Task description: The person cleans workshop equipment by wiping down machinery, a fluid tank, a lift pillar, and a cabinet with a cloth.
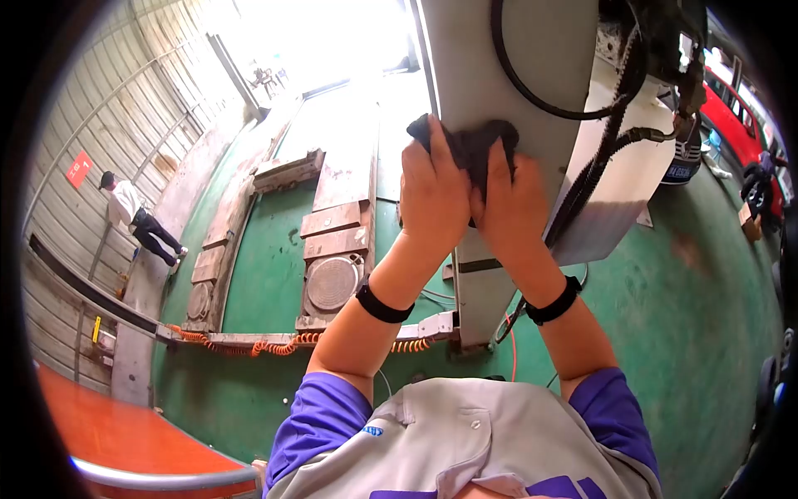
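A dark cloth (475,150) is bunched between my two hands, against the pale grey face of a tall metal post (532,50). My left hand (434,198) has its fingers closed on the cloth's left side. On the right side of the same cloth, my right hand (514,200) grips with bent fingers, its thumb close to the left one. Both forearms reach forward and up, with a black band on each wrist. Part of the cloth is hidden under my fingers.
A black hose (515,75) loops over the post, with dark cables (586,175) along its right side. Left lie lift runways (341,175) and an orange coiled hose (283,343). A person (137,212) is by the wall. A red car (731,112) stands far right.
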Tool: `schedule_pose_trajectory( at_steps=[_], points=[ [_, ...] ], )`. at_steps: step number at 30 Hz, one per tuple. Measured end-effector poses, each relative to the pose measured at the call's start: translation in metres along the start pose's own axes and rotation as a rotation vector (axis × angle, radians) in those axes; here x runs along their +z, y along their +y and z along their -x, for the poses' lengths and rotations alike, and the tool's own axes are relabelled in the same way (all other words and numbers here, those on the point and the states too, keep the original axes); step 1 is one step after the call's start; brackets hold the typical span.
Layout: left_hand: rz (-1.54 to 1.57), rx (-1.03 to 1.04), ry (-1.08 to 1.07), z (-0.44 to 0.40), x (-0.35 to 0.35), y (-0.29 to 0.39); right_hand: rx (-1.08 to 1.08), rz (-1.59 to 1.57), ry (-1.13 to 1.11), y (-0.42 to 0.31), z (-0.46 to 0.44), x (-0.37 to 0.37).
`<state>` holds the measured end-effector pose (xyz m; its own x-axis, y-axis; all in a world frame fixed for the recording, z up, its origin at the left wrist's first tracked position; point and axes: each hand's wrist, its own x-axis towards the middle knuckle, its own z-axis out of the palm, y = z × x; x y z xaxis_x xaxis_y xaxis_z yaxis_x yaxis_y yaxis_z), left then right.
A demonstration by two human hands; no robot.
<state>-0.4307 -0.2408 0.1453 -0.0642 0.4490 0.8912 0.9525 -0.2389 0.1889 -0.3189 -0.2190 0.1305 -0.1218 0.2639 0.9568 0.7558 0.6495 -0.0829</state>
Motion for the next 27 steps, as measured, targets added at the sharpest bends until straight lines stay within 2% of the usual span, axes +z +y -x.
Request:
schedule_pose_trajectory(
  at_steps=[1, 4, 8, 10, 11, 12, 15, 17, 21, 23, 24, 27],
  points=[
    [-0.014, -0.024, -0.005, 0.007, 0.001, 0.002, -0.007, -0.014, -0.004, 0.003, 0.008, 0.001],
    [-0.037, -0.212, -0.191, 0.026, -0.001, 0.014, 0.037, -0.041, -0.1, 0.006, 0.034, 0.003],
    [-0.208, 0.022, -0.123, 0.058, 0.022, -0.005, 0.105, -0.071, -0.195, 0.005, 0.075, 0.005],
    [-0.193, 0.027, -0.179, 0.07, 0.025, -0.013, 0.122, -0.144, -0.322, 0.004, 0.082, -0.006],
    [-0.177, 0.026, -0.201, 0.081, 0.024, -0.012, 0.125, -0.174, -0.387, 0.003, 0.087, -0.016],
    [0.026, -0.13, -0.294, 0.086, 0.006, -0.004, 0.164, -0.23, -0.448, 0.002, 0.094, -0.029],
    [0.157, -0.125, -0.351, 0.133, -0.007, -0.023, 0.214, -0.361, -0.543, 0.0, 0.105, -0.047],
    [0.256, -0.158, -0.281, 0.159, -0.034, -0.029, 0.197, -0.417, -0.562, -0.007, 0.119, -0.056],
    [0.374, -0.414, -0.347, 0.21, -0.072, -0.085, 0.36, -0.605, -0.743, -0.05, 0.131, -0.049],
    [0.362, -0.544, -0.374, 0.229, -0.104, -0.113, 0.343, -0.7, -0.767, -0.087, 0.139, -0.035],
    [0.319, -0.59, -0.449, 0.246, -0.114, -0.135, 0.329, -0.755, -0.784, -0.111, 0.141, -0.028],
    [0.0, -0.696, -0.366, 0.288, -0.169, -0.165, 0.202, -0.889, -0.827, -0.185, 0.152, -0.002]
  ],
)
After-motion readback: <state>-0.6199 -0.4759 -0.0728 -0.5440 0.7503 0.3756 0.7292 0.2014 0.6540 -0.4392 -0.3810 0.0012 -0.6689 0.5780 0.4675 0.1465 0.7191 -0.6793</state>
